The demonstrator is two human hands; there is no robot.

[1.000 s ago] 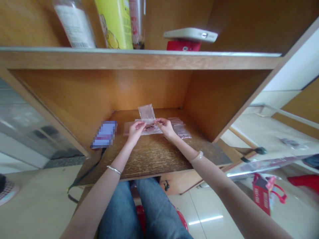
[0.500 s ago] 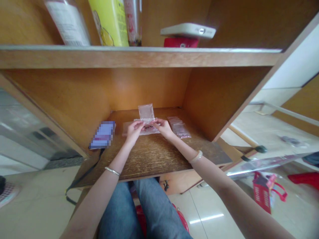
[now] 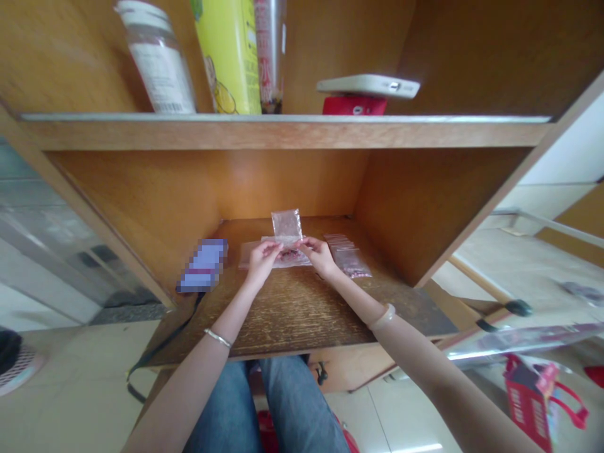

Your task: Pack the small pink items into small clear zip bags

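A small clear plastic bag (image 3: 286, 224) stands upright above the desk, pinched at its lower edge from both sides. My left hand (image 3: 265, 259) is closed on its left corner, thumb against fingertips. On the opposite corner, my right hand (image 3: 317, 254) grips with thumb and forefinger. Beneath the hands lies a larger clear bag (image 3: 295, 258) with small dark and pink bits in it, partly hidden by the fingers. Just right of my right hand, a row of overlapping small bags (image 3: 349, 259) rests on the desk, pinkish bits showing at the near end.
A phone (image 3: 202, 265) with a dark strap lies at the desk's left. The shelf (image 3: 292, 134) overhead carries a white-capped bottle (image 3: 163, 69), a yellow container (image 3: 231, 60), a clear tube and a white device (image 3: 368, 85) on a red box. A red bag (image 3: 531, 396) sits on the floor, right.
The whole view has shifted, so the shelf and desk appear lower and slightly to the right. Both hands keep their hold on the small bag, with little movement.
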